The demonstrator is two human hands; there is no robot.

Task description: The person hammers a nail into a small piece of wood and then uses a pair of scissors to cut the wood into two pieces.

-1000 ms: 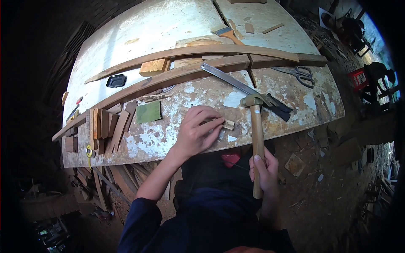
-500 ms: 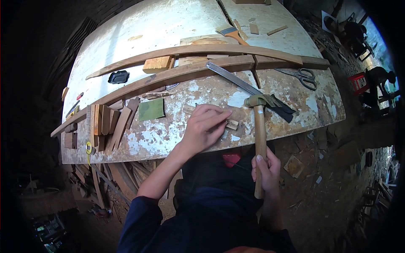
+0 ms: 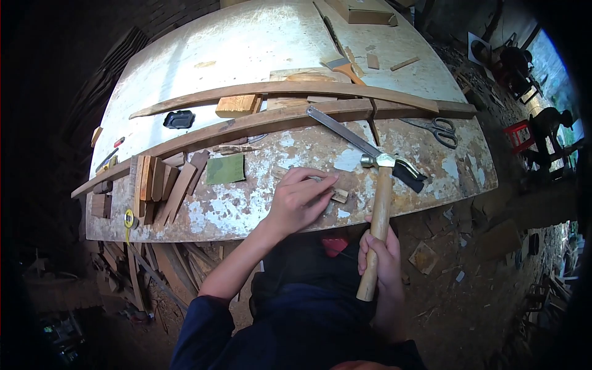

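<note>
My right hand (image 3: 383, 254) grips the wooden handle of a claw hammer (image 3: 380, 200) in front of the bench's near edge. The metal head is over the bench, by the lower end of a long metal strip (image 3: 342, 128), with a black piece (image 3: 409, 177) beside it. My left hand (image 3: 301, 200) rests at the bench, thumb and fingertips brought together over a small strip of wood (image 3: 340, 195). What the fingertips pinch, if anything, is too small to make out. Left of that hand lies a green square sheet (image 3: 226, 169).
Two long curved wooden pieces (image 3: 277, 90) cross the worn bench (image 3: 246, 206). Scissors (image 3: 441, 129) lie at right, a brush (image 3: 345, 69) behind. Upright wood blocks (image 3: 151, 179) and a tape measure (image 3: 129, 218) stand at left. Scrap wood (image 3: 179, 271) lies below the bench.
The hammer's handle end has swung left, and its head, blurred before, now shows sharply. My left hand keeps its place over the wood strip. The view has tilted slightly.
</note>
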